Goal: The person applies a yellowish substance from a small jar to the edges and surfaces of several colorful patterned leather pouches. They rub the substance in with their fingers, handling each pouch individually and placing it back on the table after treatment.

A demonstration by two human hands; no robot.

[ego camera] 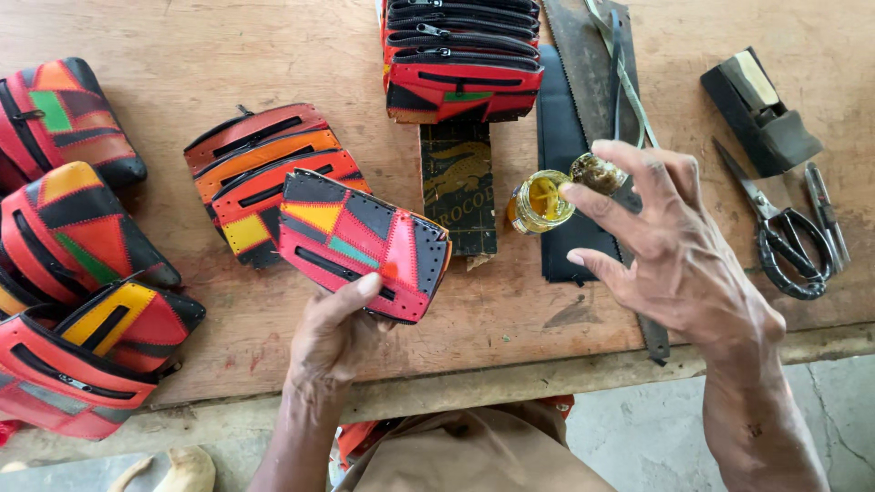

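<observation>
My left hand (333, 333) grips a patchwork leather pouch (365, 241) in red, black, yellow and green, holding it tilted above the wooden table (510, 314). My right hand (670, 246) hovers over the table with fingers spread; its index finger and thumb pinch a small lid smeared with brownish glue (597, 171). Just left of that lid stands a small open glass jar of yellow glue (540, 202).
More patchwork pouches lie in piles at the left (77, 228), centre (255, 164) and top (460, 59). A dark flat box (458, 187), a saw blade (583, 82), black scissors (784, 237), small snips (825, 214) and a black block tool (761, 109) lie on the table.
</observation>
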